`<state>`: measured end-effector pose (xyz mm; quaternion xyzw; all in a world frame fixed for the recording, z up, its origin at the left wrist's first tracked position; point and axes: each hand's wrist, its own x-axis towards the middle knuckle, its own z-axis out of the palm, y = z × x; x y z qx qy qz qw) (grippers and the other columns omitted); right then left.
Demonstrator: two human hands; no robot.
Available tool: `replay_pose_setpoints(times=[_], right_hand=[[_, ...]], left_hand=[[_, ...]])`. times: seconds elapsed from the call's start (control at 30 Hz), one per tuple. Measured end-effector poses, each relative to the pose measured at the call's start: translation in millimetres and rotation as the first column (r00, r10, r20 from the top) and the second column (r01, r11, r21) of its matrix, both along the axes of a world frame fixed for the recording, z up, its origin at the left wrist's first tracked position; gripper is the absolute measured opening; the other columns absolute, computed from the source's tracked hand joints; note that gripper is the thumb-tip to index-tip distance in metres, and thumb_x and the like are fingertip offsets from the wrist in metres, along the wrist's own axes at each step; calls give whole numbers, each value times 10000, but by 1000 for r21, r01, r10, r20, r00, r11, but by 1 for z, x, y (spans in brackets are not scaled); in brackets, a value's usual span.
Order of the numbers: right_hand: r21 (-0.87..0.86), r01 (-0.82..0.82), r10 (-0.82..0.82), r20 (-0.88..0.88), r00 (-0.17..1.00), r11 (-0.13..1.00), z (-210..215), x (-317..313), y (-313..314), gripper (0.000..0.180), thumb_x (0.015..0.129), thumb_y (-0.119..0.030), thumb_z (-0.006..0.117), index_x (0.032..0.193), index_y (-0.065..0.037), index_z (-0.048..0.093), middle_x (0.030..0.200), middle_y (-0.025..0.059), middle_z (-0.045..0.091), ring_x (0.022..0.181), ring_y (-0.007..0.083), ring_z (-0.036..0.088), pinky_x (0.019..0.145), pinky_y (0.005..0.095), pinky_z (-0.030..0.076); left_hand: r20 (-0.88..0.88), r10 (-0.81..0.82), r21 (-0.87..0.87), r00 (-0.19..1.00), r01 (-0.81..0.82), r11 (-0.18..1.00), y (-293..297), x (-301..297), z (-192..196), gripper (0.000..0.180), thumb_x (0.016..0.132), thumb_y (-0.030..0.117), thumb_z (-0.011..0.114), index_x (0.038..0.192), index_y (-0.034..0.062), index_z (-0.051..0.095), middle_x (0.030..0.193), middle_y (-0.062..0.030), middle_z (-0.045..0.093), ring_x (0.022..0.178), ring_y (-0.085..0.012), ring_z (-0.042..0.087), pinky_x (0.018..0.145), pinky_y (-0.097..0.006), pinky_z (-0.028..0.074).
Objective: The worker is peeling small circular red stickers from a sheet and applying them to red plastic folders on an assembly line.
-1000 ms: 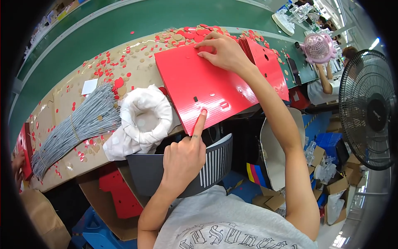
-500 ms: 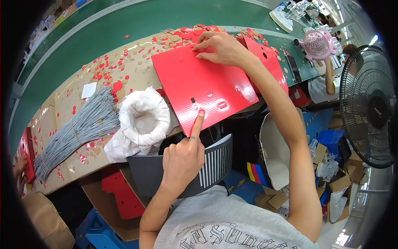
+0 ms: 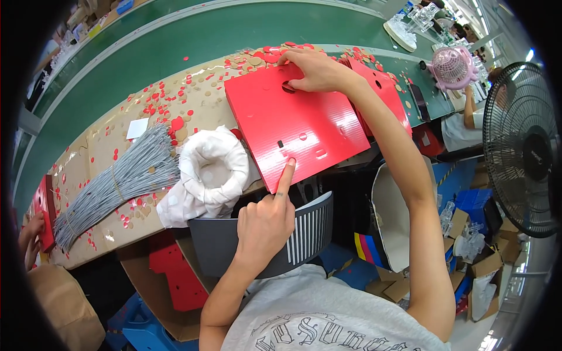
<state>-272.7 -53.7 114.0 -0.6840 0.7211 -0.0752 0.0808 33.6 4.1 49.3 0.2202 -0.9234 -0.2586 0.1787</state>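
A stack of flat red corrugated cardboard sheets (image 3: 310, 123) lies at the table's near edge, with round and small rectangular cuts in its top sheet. My right hand (image 3: 319, 71) reaches over the far part, fingers and thumb apart, the thumb at a dark round hole (image 3: 288, 88). Near the front edge, the stretched index finger of my left hand (image 3: 266, 227) touches the top sheet. Its other fingers are curled in, and I see nothing in them. Red and brown cardboard discs (image 3: 257, 59) are scattered beyond the stack.
A white cloth-wrapped ring (image 3: 213, 167) and a bundle of grey wire ties (image 3: 120, 186) lie left of the sheets. More red cardboard (image 3: 383, 93) stands to the right. A large black fan (image 3: 521, 149) is at far right. Another person's hand (image 3: 29, 234) holds red cardboard at far left.
A dark round hole now shows in the top sheet beside my right thumb, which has moved down and right. The left index finger stays near the front edge. The whole view has shifted slightly.
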Motion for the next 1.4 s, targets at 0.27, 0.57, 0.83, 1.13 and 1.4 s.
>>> replay_pose_setpoints(times=[0.27, 0.57, 0.83, 1.13, 1.4], right_hand=[[-233, -80, 40, -170, 985, 969, -9, -5, 2, 397, 804, -246, 733, 1142, -50, 664, 1156, 122, 668, 1115, 313, 630, 928, 431, 529], [-301, -35, 9, -87, 996, 953, 21, 9, 13, 416, 789, -176, 756, 1166, -28, 663, 1091, 134, 697, 960, 319, 677, 852, 391, 550], [-807, -29, -126, -128, 984, 590, 122, -31, 68, 374, 858, -39, 691, 1229, -19, 646, 928, 124, 699, 776, 200, 689, 707, 302, 544], [-304, 267, -349, -260, 900, 915, 52, -199, 147, 419, 898, -43, 637, 1316, -68, 619, 934, 152, 696, 779, 231, 660, 746, 347, 549], [-46, 506, -494, 158, 855, 861, -15, -182, 149, 461, 901, 16, 610, 1351, -80, 611, 965, 92, 688, 713, 175, 650, 686, 323, 570]], left_hand=[[0, 1, -24, 1000, -1, 1000, 3, -1, -1, 719, 857, 100, 612, 1543, 123, 398, 502, -123, 558, 396, -295, 573, 446, -427, 503], [-62, 7, -31, 998, -9, 999, 5, 0, -1, 701, 868, 71, 627, 1534, 114, 410, 511, -124, 552, 397, -295, 558, 442, -432, 491], [-297, -110, 76, 948, 139, 987, 20, 5, 16, 606, 839, 14, 667, 1429, 25, 530, 526, -61, 530, 386, -220, 495, 410, -354, 421], [-231, -118, 130, 966, 151, 980, 15, 0, 11, 492, 864, 39, 678, 1349, 40, 596, 563, -79, 595, 415, -215, 560, 420, -340, 428], [-181, -88, 172, 980, 119, 978, 8, 6, 14, 430, 875, 37, 672, 1303, 51, 624, 573, -84, 612, 434, -202, 585, 440, -324, 439]])
